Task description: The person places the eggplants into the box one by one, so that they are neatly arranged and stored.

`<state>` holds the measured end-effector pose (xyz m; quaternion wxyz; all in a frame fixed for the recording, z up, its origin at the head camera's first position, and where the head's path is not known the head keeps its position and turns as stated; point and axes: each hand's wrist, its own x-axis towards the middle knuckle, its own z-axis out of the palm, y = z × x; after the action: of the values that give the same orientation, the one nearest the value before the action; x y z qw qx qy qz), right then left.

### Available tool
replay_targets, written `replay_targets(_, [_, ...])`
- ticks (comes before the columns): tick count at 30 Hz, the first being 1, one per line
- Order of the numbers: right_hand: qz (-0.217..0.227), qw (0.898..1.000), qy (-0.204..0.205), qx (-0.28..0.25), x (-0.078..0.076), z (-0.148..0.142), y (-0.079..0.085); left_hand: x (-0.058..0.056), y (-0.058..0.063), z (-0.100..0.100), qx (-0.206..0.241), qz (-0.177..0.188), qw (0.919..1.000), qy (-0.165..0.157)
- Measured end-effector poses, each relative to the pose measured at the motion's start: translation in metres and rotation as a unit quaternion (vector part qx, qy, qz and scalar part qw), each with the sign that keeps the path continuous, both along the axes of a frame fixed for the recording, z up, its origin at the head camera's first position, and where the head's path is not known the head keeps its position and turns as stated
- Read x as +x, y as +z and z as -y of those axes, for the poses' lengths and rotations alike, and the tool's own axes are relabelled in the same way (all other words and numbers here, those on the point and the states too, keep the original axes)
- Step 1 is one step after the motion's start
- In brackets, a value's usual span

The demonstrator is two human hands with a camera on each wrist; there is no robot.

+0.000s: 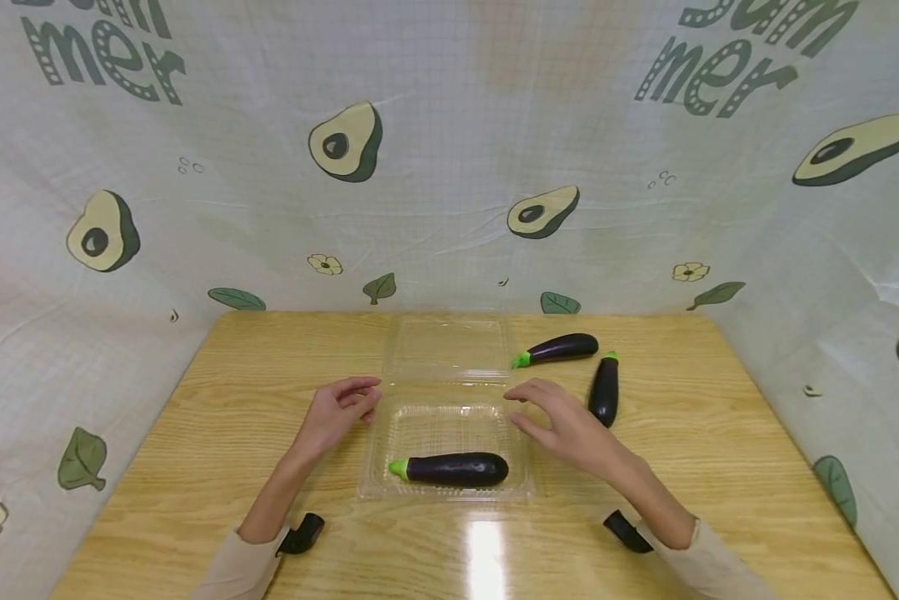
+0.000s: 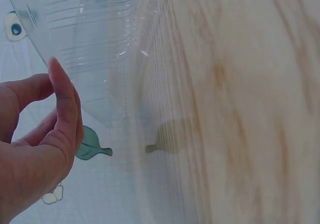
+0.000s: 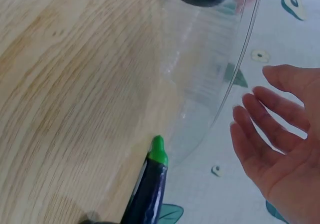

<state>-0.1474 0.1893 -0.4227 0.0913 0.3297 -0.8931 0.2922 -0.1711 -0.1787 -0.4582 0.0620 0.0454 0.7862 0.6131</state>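
Note:
A clear plastic clamshell box point(image 1: 449, 425) lies with its lid folded back, away from me. Inside its tray, near the front wall, is a dark purple eggplant point(image 1: 456, 469) with a green stem. My left hand point(image 1: 338, 412) is at the tray's left rim, fingers loosely bent; in the left wrist view its fingertips reach the rim point(image 2: 37, 47), and whether they touch it I cannot tell. On the other side my right hand point(image 1: 569, 423) hovers by the right rim. The right wrist view has its fingers point(image 3: 270, 129) relaxed, apart from the rim, holding nothing.
Behind the right hand, one eggplant point(image 1: 561, 348) lies crosswise beside the lid point(image 1: 449, 346). Another eggplant point(image 1: 604, 390) lies lengthwise just right of that hand. The wooden table point(image 1: 232, 400) ends at a patterned cloth point(image 1: 449, 167) at the back and sides.

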Motion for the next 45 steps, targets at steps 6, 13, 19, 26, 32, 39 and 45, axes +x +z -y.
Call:
replay_targets(6, [-0.024, 0.999, -0.018, -0.023, -0.004, -0.011, 0.0, 0.0, 0.0, 0.0, -0.001, -0.001, 1.0, 0.002])
replay_targets(13, [-0.033, 0.998, -0.04, -0.038, -0.011, -0.023, -0.003, 0.0, 0.001, -0.001, 0.004, 0.002, 1.0, 0.008])
replay_targets(19, [-0.03, 0.997, -0.063, -0.043, -0.016, -0.035, -0.004, 0.0, 0.001, -0.001, 0.007, 0.0, 1.0, 0.007])
replay_targets(26, [-0.044, 0.994, -0.086, -0.051, -0.02, -0.051, -0.007, 0.0, 0.001, -0.001, -0.004, -0.006, 1.0, 0.006])
replay_targets(32, [-0.053, 0.991, -0.108, -0.057, -0.025, -0.063, -0.012, 0.001, 0.002, -0.001, 0.003, -0.008, 1.0, 0.003])
replay_targets(39, [-0.056, 0.986, -0.141, -0.061, -0.029, -0.076, -0.018, 0.001, 0.003, -0.001, 0.013, -0.003, 0.9999, 0.006])
replay_targets(45, [-0.049, 0.983, -0.164, -0.063, -0.032, -0.086, -0.024, 0.0, 0.002, -0.001, 0.011, 0.001, 0.9999, 0.007])
